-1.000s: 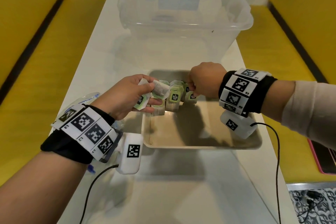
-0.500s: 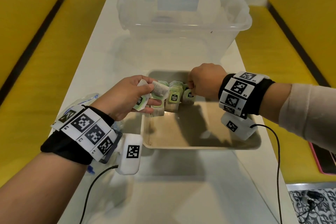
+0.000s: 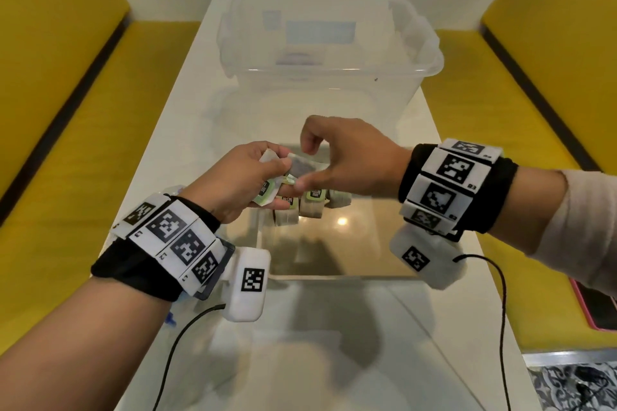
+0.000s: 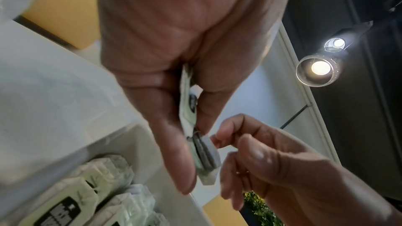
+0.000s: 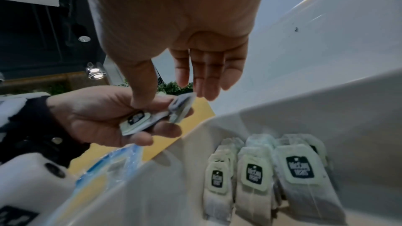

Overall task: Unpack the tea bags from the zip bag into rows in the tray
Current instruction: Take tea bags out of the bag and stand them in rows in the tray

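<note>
My left hand (image 3: 267, 173) hovers over the tray's far left corner and grips a small stack of tea bags (image 3: 302, 168) between thumb and fingers. The left wrist view shows that stack of tea bags (image 4: 204, 152) edge-on. My right hand (image 3: 305, 166) has reached across to it. Its thumb touches the stack's lower edge and its curled index finger stays a little above the outermost bag. Several tea bags (image 5: 293, 174) with green labels stand in a row at the far end of the beige tray (image 3: 334, 275). The clear, blue-edged zip bag (image 5: 113, 164) lies left of the tray, under my left wrist.
A big clear plastic bin (image 3: 320, 60) stands just behind the tray on the white table. Yellow benches (image 3: 83, 110) run along both sides. A pink-edged flat object (image 3: 597, 307) lies on the right bench. Black cables trail from both wrists.
My right hand has left the row of bags in the tray and moved up and left to the stack. My left hand has stayed put with its stack.
</note>
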`<state>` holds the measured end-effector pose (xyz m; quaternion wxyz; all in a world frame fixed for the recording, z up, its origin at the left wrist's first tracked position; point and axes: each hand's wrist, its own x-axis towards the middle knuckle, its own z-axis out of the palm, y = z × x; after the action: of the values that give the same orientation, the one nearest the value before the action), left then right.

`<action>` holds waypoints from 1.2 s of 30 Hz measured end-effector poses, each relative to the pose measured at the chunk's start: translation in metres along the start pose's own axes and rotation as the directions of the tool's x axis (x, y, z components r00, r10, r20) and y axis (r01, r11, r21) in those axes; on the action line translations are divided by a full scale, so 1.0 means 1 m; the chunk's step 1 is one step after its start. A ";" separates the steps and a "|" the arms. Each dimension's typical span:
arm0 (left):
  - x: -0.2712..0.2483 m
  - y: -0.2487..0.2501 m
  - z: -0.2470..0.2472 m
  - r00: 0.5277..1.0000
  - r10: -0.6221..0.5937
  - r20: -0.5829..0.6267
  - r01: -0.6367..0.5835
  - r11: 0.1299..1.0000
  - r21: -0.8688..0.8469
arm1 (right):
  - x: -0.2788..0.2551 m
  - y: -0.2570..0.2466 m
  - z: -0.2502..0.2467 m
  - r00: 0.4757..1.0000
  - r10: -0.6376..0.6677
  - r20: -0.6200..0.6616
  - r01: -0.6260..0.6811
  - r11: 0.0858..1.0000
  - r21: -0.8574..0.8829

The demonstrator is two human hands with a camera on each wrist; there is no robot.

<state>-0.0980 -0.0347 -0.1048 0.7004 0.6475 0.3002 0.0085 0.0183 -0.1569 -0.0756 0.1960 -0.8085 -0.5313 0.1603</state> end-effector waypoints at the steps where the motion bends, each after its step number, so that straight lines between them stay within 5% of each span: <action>1: 0.000 0.001 0.002 1.000 0.011 0.003 -0.011 1.000 0.005 | -0.001 -0.003 0.002 1.000 0.019 0.006 -0.019 1.000 0.018; 10: -0.007 0.009 0.011 0.998 0.065 0.026 -0.063 0.996 -0.068 | -0.004 0.009 0.002 0.982 0.163 -0.094 -0.139 0.965 0.224; 17: -0.011 0.011 0.020 0.996 0.085 0.004 -0.084 0.994 -0.070 | -0.009 0.012 0.005 0.966 0.239 -0.100 -0.153 0.838 0.525; 23: -0.006 0.022 0.019 0.981 0.173 -0.093 -0.149 0.964 0.219 | -0.013 0.015 0.004 0.966 0.233 -0.116 -0.182 0.924 0.337; 28: -0.002 0.035 0.021 0.966 0.256 0.028 -0.223 0.777 0.589 | -0.015 0.016 0.002 0.969 0.163 -0.184 -0.106 0.952 0.286; 32: -0.001 0.045 0.026 0.950 0.301 0.083 -0.282 0.711 0.644 | -0.012 0.017 0.001 0.983 0.156 -0.102 -0.136 0.975 0.173; 36: -0.001 0.047 0.024 0.945 0.326 0.034 -0.289 0.781 0.554 | -0.012 0.021 -0.001 0.966 0.208 -0.151 -0.152 0.936 0.317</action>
<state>-0.0704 -0.0493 -0.0622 0.4627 0.8612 0.2025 0.0562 0.0310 -0.1752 -0.0848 0.3495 -0.8256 -0.4037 0.1825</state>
